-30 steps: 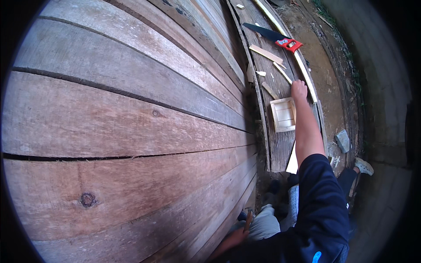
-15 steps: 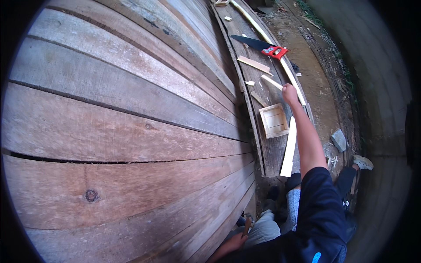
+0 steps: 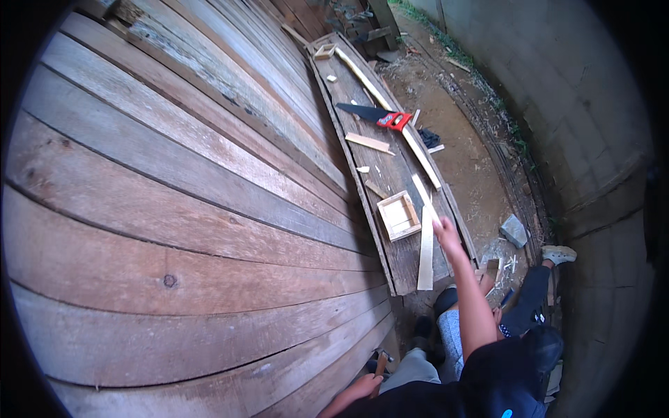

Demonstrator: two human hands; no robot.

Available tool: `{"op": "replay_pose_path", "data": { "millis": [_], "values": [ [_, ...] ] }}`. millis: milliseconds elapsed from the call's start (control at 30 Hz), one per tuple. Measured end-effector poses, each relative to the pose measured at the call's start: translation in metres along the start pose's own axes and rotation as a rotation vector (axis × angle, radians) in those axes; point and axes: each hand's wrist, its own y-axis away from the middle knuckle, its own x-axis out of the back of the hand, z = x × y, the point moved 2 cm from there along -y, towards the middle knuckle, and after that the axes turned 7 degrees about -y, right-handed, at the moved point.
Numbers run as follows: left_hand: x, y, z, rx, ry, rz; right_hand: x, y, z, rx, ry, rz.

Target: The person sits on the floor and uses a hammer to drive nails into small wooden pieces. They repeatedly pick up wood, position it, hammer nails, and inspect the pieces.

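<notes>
My right hand [image 3: 448,235] is closed around the near end of a thin pale wood strip [image 3: 421,191], held over the right side of the plank bench [image 3: 406,268]. Beside it on the bench sits a small square wooden box [image 3: 384,220] with an open top. A wider pale slat [image 3: 426,259] lies between the box and my right forearm. Low in the picture, my left hand [image 3: 365,384] grips the wooden handle of a hammer [image 3: 381,364], its head upward near my leg.
Farther along the bench lie a red-handled handsaw [image 3: 394,120], a short board [image 3: 369,143], a long pale strip [image 3: 424,159] and a small wooden frame [image 3: 325,51]. A plank wall [image 3: 209,258] rises at the left. A grey stone [image 3: 514,230] and another person's shoe [image 3: 559,254] are at the right.
My right hand has drawn back toward me with the wood strip. The view has shifted, so more of the bench's far end, the hammer's head and the person at lower right show.
</notes>
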Motion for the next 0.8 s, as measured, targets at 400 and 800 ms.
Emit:
{"op": "replay_pose_path", "data": {
  "millis": [400,800],
  "values": [
    [0.015,0.015,0.035,-0.068,0.041,-0.044,0.029,0.194,0.027,-0.442,-0.474,-0.032],
    [0.015,-0.007,0.01,-0.159,-0.075,-0.019,0.056,0.243,0.073,-0.499,-0.558,0.076]
  ]
}}
